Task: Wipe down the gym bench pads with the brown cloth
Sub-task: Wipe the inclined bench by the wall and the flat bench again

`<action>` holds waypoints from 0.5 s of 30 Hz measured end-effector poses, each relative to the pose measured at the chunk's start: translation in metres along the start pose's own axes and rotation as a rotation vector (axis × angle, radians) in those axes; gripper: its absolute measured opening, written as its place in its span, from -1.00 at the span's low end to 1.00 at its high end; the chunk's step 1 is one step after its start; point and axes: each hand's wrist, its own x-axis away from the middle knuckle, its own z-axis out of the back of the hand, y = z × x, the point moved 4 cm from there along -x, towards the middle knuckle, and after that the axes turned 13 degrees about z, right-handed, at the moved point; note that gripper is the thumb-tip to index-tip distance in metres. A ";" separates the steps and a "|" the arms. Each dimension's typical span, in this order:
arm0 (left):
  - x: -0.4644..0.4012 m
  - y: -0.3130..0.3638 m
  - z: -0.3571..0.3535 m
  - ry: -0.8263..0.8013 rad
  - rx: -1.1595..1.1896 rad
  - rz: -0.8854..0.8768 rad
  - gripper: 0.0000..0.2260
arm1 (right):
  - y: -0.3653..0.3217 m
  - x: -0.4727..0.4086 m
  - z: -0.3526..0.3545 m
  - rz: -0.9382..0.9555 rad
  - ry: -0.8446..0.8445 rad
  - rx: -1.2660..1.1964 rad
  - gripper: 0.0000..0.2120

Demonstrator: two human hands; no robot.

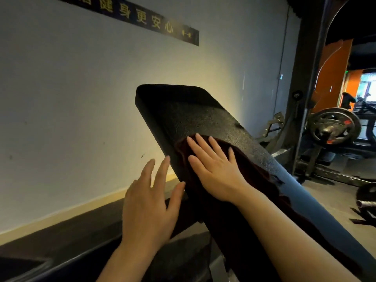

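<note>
i count one wall [81, 98], pale and filling the frame from nine o'clock to twelve, with one dark banner [142, 19] of yellow characters running across the top at eleven o'clock. one bench pad [203, 119] is in view, black and grained, tilted so that its squared top end sits near the centre and its length runs down toward five o'clock; the right edge catches a bluish sheen. at three o'clock there is one weight plate [333, 127] on a rack, and a second plate [366, 202] lies on the floor toward four o'clock.

two hands, both mine to watch. my right hand [215, 171] lies flat on the pad just below centre, fingers straight and spread, pointing toward eleven o'clock, palm pressing down on the cloth; the forearm runs off toward five o'clock. my left hand [150, 202] is at seven o'clock from the pad's middle, fingers straight and slightly fanned, holding nothing, its fingertips at or just beside the pad's left side wall; i cannot tell whether they touch.

one brown cloth [254, 174], dark reddish-brown and nearly lost against the black padding. it lies spread on the pad's face under the right hand, a rounded edge showing past the fingertips, the rest trailing down the pad toward five o'clock.
</note>
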 end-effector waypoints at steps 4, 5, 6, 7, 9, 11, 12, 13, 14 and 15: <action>-0.060 0.032 0.003 0.233 0.165 -0.363 -0.53 | 0.032 -0.039 0.010 -0.046 0.015 0.000 -0.52; -0.078 0.037 0.004 0.223 0.169 -0.386 -0.52 | 0.042 -0.047 0.013 -0.072 0.024 -0.002 -0.52; -0.097 0.041 0.003 0.194 0.156 -0.375 -0.49 | 0.052 -0.055 0.015 -0.104 0.032 -0.004 -0.51; -0.117 0.044 0.000 0.156 0.134 -0.336 -0.44 | 0.063 -0.062 0.018 -0.141 0.038 -0.006 -0.50; -0.147 0.044 -0.009 0.069 0.131 -0.221 -0.34 | 0.085 -0.075 0.024 -0.207 0.053 -0.002 -0.50; -0.159 0.042 -0.020 0.024 0.244 -0.165 -0.34 | 0.102 -0.090 0.030 -0.251 0.076 0.010 -0.49; -0.160 0.043 -0.022 0.028 0.316 -0.174 -0.38 | 0.109 -0.097 0.033 -0.265 0.087 0.016 -0.49; -0.159 0.043 -0.024 0.038 0.368 -0.185 -0.43 | 0.113 -0.105 0.035 -0.272 0.093 0.016 -0.49; -0.158 0.041 -0.025 0.046 0.403 -0.188 -0.48 | 0.116 -0.112 0.037 -0.276 0.094 0.012 -0.49; -0.158 0.040 -0.027 0.055 0.431 -0.189 -0.51 | 0.117 -0.119 0.038 -0.278 0.093 0.011 -0.49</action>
